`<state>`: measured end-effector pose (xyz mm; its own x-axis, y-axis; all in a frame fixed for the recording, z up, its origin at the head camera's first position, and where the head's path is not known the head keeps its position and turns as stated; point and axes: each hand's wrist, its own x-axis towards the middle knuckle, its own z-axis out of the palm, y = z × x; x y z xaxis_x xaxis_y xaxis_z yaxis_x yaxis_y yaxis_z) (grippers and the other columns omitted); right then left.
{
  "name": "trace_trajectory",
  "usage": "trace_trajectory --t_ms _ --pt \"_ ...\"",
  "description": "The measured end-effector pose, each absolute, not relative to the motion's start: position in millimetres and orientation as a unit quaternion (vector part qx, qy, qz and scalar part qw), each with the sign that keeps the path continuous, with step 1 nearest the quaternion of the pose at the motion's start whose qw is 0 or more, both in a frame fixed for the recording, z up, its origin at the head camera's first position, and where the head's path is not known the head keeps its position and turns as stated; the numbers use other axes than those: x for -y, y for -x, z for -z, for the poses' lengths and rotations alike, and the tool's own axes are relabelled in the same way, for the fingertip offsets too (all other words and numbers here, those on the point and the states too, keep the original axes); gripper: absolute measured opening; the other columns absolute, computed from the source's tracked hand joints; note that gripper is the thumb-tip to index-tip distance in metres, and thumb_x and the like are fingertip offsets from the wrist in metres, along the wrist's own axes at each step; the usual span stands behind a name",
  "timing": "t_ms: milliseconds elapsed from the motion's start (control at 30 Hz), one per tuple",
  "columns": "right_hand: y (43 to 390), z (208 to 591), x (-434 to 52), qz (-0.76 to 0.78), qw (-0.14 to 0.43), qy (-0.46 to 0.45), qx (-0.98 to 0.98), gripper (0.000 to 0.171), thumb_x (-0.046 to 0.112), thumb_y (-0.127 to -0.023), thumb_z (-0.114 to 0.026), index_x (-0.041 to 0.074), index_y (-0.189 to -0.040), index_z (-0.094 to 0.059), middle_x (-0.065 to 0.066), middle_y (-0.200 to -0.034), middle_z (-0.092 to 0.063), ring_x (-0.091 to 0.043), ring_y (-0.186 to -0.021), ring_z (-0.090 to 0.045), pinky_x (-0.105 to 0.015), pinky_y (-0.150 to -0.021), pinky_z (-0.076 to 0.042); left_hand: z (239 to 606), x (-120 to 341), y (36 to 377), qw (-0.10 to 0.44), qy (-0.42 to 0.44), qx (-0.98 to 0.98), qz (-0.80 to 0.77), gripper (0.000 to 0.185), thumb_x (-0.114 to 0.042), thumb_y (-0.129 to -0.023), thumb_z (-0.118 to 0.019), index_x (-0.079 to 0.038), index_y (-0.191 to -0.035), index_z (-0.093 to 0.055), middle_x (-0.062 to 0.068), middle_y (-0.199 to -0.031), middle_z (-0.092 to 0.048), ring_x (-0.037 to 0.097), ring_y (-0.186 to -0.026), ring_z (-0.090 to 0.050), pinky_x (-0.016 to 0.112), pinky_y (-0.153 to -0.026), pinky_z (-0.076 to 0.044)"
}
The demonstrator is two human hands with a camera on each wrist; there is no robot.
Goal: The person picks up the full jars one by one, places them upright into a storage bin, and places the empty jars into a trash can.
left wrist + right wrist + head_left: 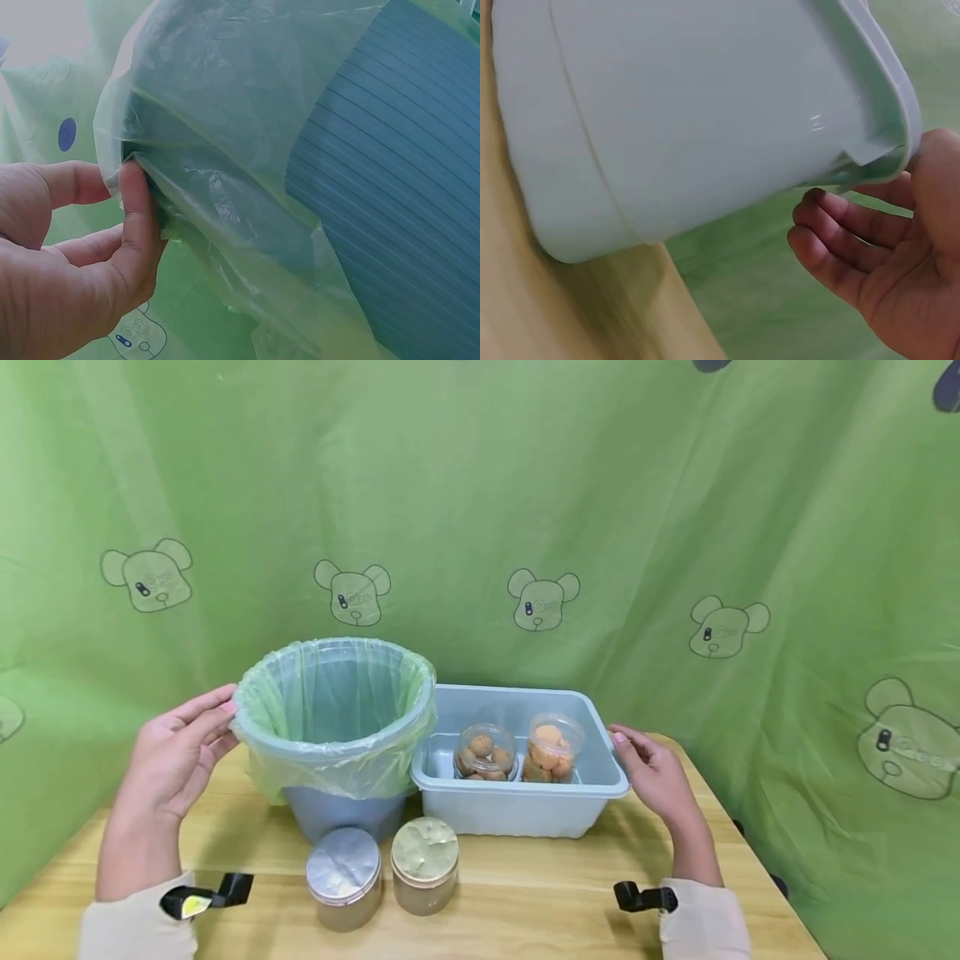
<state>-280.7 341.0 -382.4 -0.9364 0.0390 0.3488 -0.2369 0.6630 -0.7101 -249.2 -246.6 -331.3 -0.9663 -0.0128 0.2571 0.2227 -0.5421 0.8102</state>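
My left hand [174, 752] pinches the rim of a blue trash bin [337, 814] at its left side. A thin green bin liner [217, 187] is folded over that rim, between thumb and fingers in the left wrist view. At the right end of a light blue plastic basin [510, 810], my right hand [658, 774] holds the rim near its corner. The right wrist view shows the fingers [832, 240] under the basin's lip. Inside the basin stand a clear jar of walnuts [483, 756] and another clear jar with orange-pink pieces [551, 747].
Two closed jars stand in front of the bin: one with a silver lid [343, 864], the other with a pale gold lid [424, 852]. They rest on a wooden table [555, 902]. A green bear-print cloth [465, 502] hangs behind and beside the table.
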Motion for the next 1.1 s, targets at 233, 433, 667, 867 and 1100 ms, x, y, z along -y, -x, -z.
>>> trace_trajectory --t_ms 233,433,667,867,1100 --pt "273 359 -340 -0.327 0.258 -0.064 0.907 0.046 0.033 -0.108 -0.051 0.001 -0.142 -0.058 -0.021 -0.108 -0.073 -0.032 -0.092 -0.069 -0.027 -0.073 -0.054 333 248 248 0.061 0.116 0.462 0.877 0.026 0.009 -0.100 -0.057 -0.003 -0.114 -0.076 0.009 -0.107 -0.077 0.017 -0.091 -0.074 0.027 -0.084 -0.060" --pt "264 328 -331 -0.288 0.291 -0.104 0.906 0.042 0.024 -0.107 -0.056 -0.002 -0.139 -0.059 -0.022 -0.105 -0.073 -0.034 -0.089 -0.070 -0.016 -0.074 -0.051 333 247 247 0.061 0.119 0.464 0.876 0.026 0.009 -0.100 -0.057 -0.003 -0.114 -0.076 0.008 -0.107 -0.077 0.017 -0.091 -0.073 0.027 -0.084 -0.060" --pt "257 301 -301 -0.220 0.285 -0.200 0.911 0.038 0.015 -0.104 -0.060 -0.005 -0.135 -0.060 -0.016 -0.098 -0.072 -0.031 -0.088 -0.069 -0.049 -0.077 -0.060 333 247 247 0.064 0.118 0.468 0.873 0.026 0.008 -0.100 -0.057 -0.003 -0.114 -0.076 0.008 -0.107 -0.077 0.016 -0.092 -0.073 0.027 -0.083 -0.060" --pt "253 293 -270 -0.152 0.257 -0.265 0.917 0.038 0.018 -0.104 -0.061 -0.003 -0.136 -0.061 -0.016 -0.108 -0.071 -0.031 -0.097 -0.067 -0.052 -0.082 -0.057 333 246 247 0.068 0.118 0.472 0.871 0.026 0.008 -0.100 -0.057 -0.004 -0.114 -0.076 0.008 -0.107 -0.077 0.016 -0.092 -0.073 0.027 -0.083 -0.060" --pt "249 296 -235 -0.069 0.258 -0.360 0.894 0.039 0.019 -0.100 -0.066 -0.002 -0.133 -0.064 -0.016 -0.118 -0.070 -0.034 -0.109 -0.066 -0.051 -0.093 -0.056 332 246 248 0.067 0.115 0.472 0.872 0.026 0.008 -0.100 -0.058 -0.003 -0.115 -0.075 0.008 -0.108 -0.076 0.016 -0.092 -0.073 0.027 -0.084 -0.060"
